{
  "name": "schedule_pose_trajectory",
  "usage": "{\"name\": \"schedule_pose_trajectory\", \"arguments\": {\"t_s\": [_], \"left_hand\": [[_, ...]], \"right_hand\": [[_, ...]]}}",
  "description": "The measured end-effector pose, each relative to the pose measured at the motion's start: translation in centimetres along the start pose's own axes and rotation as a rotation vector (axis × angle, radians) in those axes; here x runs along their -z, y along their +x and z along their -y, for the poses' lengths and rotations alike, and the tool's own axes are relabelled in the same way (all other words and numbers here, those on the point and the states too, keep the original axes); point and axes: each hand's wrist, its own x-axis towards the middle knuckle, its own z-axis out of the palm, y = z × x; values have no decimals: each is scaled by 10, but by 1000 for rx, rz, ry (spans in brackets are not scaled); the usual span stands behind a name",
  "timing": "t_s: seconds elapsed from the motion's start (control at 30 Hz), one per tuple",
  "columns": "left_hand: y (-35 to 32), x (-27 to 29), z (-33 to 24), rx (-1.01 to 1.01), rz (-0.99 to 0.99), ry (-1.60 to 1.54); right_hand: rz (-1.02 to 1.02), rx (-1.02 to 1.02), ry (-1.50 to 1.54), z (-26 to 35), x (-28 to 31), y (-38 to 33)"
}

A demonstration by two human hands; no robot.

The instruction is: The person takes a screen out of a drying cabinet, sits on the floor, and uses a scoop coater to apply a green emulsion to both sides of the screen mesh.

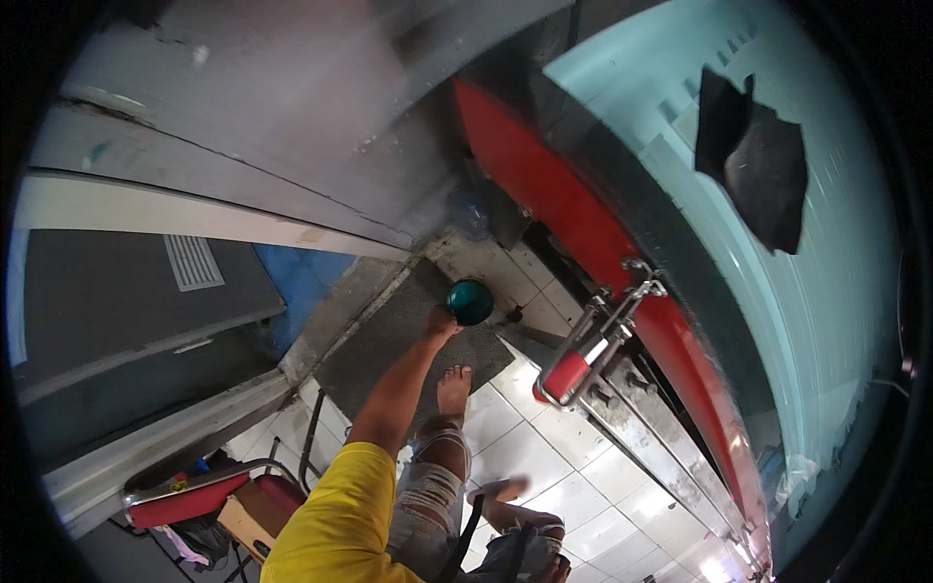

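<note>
Past a yellow sleeve (340, 505), my left arm stretches forward and down over the floor. At its end my left hand (444, 323) is closed on the near-left rim of a small round green bucket (469, 302). The bucket is open at the top and is held over the far edge of a dark grey mat (389, 340). What is in it is too dark to tell. At the lower edge, a small patch of skin by my right knee may be my right hand (561, 568); its fingers cannot be made out.
A red metal frame (554, 175) with a clamp (603, 340) curves along the right, beside a large pale-blue sheet (768, 282) bearing a black scrap (768, 170). White tiles (525, 457) lie underfoot. A doorway stands left; a red-padded chair (194, 497) is at lower left.
</note>
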Motion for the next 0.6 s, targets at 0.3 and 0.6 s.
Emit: {"name": "schedule_pose_trajectory", "arguments": {"t_s": [0.3,0.6], "left_hand": [[-241,89,-103,-26,-28,241],[-442,41,-146,-66,241,737]], "right_hand": [[-64,327,-92,3,4,-7],[272,336,379,144,114,-31]]}}
